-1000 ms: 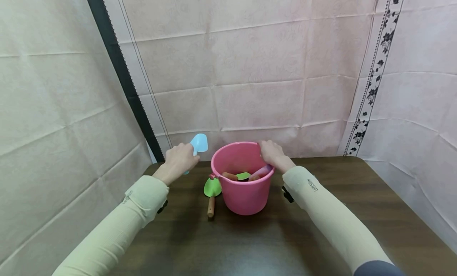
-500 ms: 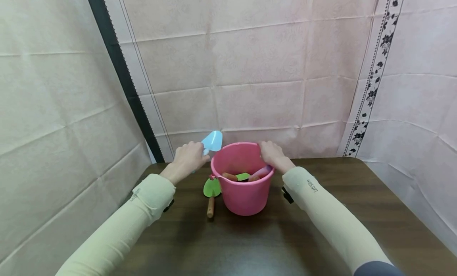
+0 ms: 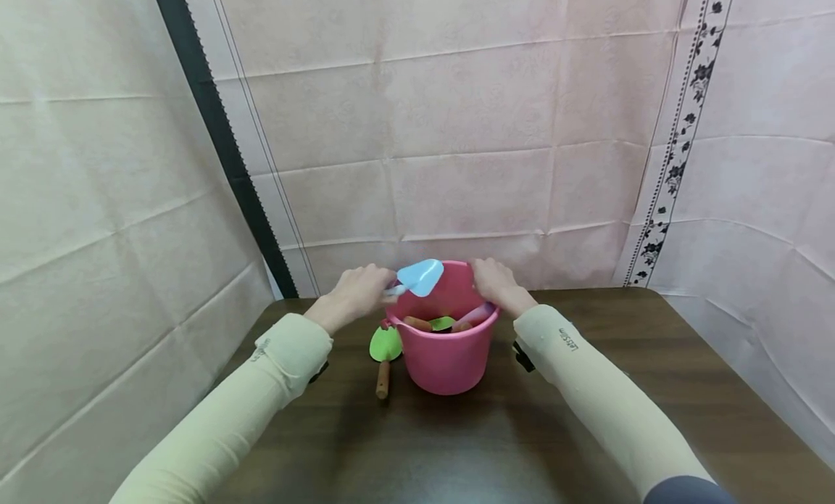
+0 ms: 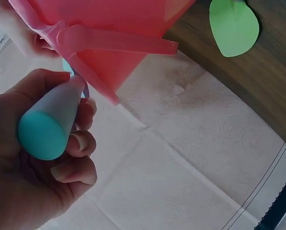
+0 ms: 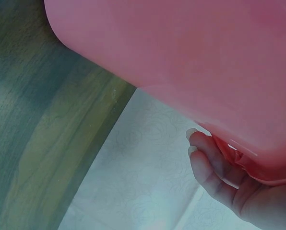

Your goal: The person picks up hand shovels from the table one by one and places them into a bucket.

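Note:
My left hand (image 3: 357,295) grips a small hand trowel with a light blue blade (image 3: 421,277). The blade hangs over the left part of the rim of a pink bucket (image 3: 446,368). In the left wrist view, fingers curl round the trowel's pale handle (image 4: 46,128), which has a teal end. At the bucket's right far rim, my right hand (image 3: 497,283) holds on; the right wrist view shows that hand (image 5: 224,175) with its fingers bent at the rim. Inside the bucket lie a purple piece (image 3: 476,314), a wooden handle (image 3: 417,323) and something green (image 3: 442,323); their lower parts are hidden.
A green-bladed trowel (image 3: 385,348) with a wooden handle lies on the dark wooden table (image 3: 443,446), just left of the bucket. Pale cloth (image 3: 470,127) hangs behind the table and along both sides.
My left hand has carried the blue trowel rightward, from beside the bucket to over its rim. The right hand has stayed on the rim, and the bucket stands where it was.

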{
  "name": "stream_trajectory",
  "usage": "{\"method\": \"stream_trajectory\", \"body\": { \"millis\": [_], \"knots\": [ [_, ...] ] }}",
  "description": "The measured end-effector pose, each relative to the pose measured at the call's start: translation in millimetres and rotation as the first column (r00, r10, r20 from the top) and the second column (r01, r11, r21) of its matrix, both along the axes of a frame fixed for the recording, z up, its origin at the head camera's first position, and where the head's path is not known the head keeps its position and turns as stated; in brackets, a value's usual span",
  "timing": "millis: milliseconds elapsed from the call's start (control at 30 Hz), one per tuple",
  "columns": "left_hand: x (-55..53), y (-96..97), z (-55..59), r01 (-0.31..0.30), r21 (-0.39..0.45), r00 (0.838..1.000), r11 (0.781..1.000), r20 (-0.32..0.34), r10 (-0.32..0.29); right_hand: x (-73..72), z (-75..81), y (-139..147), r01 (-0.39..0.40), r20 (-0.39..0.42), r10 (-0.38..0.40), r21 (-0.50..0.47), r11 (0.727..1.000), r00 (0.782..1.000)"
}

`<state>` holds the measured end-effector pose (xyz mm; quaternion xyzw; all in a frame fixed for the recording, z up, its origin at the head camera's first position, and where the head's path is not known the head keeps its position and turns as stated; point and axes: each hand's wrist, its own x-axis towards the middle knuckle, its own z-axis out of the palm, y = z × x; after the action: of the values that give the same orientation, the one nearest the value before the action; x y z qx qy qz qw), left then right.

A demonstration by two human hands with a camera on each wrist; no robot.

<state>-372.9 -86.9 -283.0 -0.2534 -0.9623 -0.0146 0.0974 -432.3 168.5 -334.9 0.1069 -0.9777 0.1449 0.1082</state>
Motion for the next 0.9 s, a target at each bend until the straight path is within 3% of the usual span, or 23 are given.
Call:
{"method": "stream_trajectory", "body": {
  "millis": [200,500,900],
  "knots": [
    [-6.5,9.9,-1.2,0.067,-0.080,0.998,0.995,-0.008,-0.068,0.0,-0.2,0,0.010,0.010,-0.010,-0.016,1.000,1.000],
    [-17.4,26.0,-3.9,0.156,-0.190,0.987,0.969,0.004,-0.158,1.2,0.2,-2,0.015,0.011,-0.015,-0.004,1.000,1.000],
    [-26.8,44.6,-11.8,0.164,-0.316,0.985,0.934,0.012,-0.169,0.7,0.1,-2,0.014,0.009,-0.013,-0.014,1.000,1.000]
  ]
}}
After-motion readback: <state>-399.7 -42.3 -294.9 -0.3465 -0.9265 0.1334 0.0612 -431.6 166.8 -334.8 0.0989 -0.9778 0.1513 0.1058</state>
